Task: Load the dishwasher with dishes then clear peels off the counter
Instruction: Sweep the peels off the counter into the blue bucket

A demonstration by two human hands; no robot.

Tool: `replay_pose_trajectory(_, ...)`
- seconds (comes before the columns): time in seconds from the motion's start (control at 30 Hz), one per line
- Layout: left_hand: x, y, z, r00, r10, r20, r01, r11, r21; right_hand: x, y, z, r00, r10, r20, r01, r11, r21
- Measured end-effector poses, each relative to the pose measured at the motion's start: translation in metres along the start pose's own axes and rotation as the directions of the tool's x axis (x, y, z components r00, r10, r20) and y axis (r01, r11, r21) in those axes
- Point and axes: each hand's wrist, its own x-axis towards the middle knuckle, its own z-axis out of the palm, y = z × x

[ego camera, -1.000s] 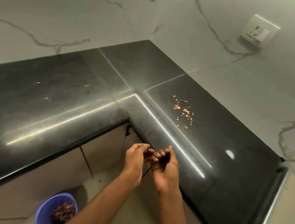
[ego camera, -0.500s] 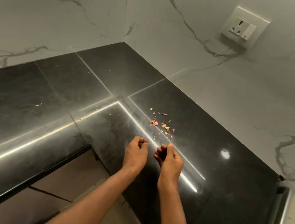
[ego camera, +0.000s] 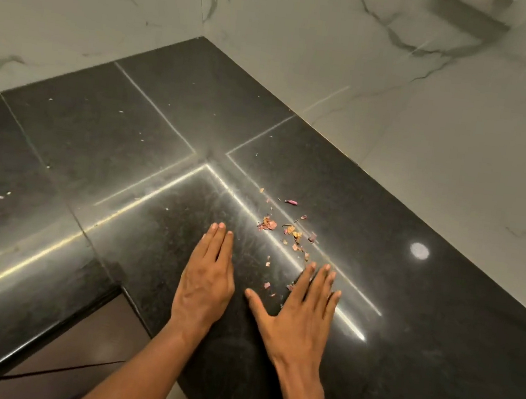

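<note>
Black stone tabletop fills most of the view, an L-shape that meets two marble walls in the far corner. Both hands lie flat on it near the inner edge, fingers straight, holding nothing.

Left hand has its fingers together and points toward the corner. Right hand has its fingers a little spread and the thumb stretched out to the left.

Peels, small pink and orange flakes, lie in a loose band ahead of the hands. The band runs from far-left to near-right, more or less along the bright reflected line on the stone. Its near end touches or almost touches the right fingertips, and a few flakes lie between the two hands. The thick part of the band is just ahead and a little left of the right hand, and to the right of the left fingertips. So the right hand is nearer; I judge a sweep toward the person, with the left hand as a wall, would gather them.

Some things are hard to read. Pale specks far on the left may be peel or only dust. The socket is cut by the top edge. No dishwasher, dish or bin is in view.
</note>
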Motion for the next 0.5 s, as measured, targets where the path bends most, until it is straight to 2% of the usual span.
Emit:
replay_pose_trajectory(0.07, -0.001, -0.004, 0.004, 0.999, 0.010, 0.033, -0.011, 0.999, 0.035, 0.006, -0.010, 0.005, 1.000, -0.003, -0.006, 0.003, 0.999, -0.051)
replay_pose_trajectory(0.13, 0.000, -0.004, 0.005, 0.999, 0.024, 0.046, -0.025, 0.999, 0.030, 0.020, -0.020, 0.008, 0.999, 0.017, -0.041, -0.018, 0.999, -0.032)
replay_pose_trajectory(0.3, 0.004, 0.002, 0.000, 1.000, -0.024, 0.009, 0.024, 1.000, 0.004, 0.069, -0.035, 0.015, 0.995, 0.049, -0.082, -0.050, 0.999, -0.010)
replay_pose_trajectory(0.5, 0.004, 0.003, -0.002, 0.999, -0.045, 0.024, 0.044, 0.999, 0.025, 0.123, -0.048, 0.019, 0.998, -0.036, -0.045, 0.037, 0.999, 0.024)
